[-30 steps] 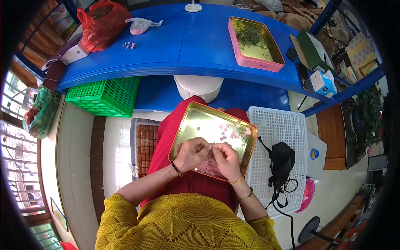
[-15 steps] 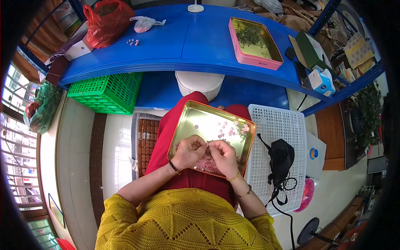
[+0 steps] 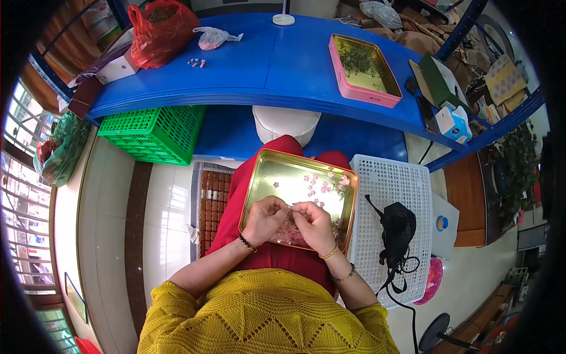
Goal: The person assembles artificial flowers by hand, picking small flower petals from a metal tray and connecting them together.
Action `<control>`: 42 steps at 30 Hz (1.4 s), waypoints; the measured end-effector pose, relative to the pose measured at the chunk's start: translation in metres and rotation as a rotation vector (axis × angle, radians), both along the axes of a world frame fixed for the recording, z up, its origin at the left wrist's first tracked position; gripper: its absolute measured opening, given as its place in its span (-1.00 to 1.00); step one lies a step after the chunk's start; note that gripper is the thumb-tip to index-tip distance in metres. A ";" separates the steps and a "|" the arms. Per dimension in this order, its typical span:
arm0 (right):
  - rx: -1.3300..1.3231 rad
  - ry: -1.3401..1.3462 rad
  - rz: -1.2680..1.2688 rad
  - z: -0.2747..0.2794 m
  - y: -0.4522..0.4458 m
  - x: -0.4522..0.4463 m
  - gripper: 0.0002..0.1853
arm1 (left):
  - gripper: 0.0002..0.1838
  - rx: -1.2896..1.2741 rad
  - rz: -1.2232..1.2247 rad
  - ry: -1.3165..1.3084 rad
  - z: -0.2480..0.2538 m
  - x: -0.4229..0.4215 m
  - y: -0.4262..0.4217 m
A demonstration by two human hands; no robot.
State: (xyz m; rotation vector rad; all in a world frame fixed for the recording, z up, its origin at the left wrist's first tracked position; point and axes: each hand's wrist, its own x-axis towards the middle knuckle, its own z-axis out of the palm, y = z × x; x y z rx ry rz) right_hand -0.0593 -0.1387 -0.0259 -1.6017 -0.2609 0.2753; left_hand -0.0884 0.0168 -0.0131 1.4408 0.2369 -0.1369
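Note:
A gold-coloured tin tray (image 3: 286,162) with an orange rim rests on my lap. Loose pink flowers (image 3: 318,186) are spread at its upper right, and a heap of pink petals (image 3: 288,235) lies at its near side. Over the heap, my left hand (image 3: 264,220) and my right hand (image 3: 313,225) meet with thumbs and index fingers pinched. Whatever sits between the fingertips is too small to make out.
On the blue table (image 3: 236,68) stand a red bag (image 3: 158,35), a small white bag (image 3: 215,38) and a pink tin (image 3: 368,95) of green sprigs. A green crate (image 3: 150,133) is below left. A white basket (image 3: 368,236) holding a black item (image 3: 398,224) is at right.
Both hands have moved slightly left and stay pinched together over the petals. The view has shifted a little, so the table's objects appear further right.

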 end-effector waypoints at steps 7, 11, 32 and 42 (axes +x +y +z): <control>-0.087 -0.104 -0.032 0.004 -0.001 -0.002 -0.91 | -0.95 -0.002 -0.003 -0.048 -0.001 0.000 -0.002; -0.135 -0.131 -0.036 0.007 -0.002 -0.003 -0.91 | -0.91 0.063 -0.061 -0.148 -0.009 -0.001 -0.001; 0.022 0.074 0.026 0.003 -0.010 0.003 -0.93 | -0.87 0.312 -0.205 -0.173 0.006 0.010 0.010; 0.025 0.059 0.029 -0.001 -0.009 0.001 -0.92 | -0.78 -0.052 -0.252 0.179 0.009 0.012 0.010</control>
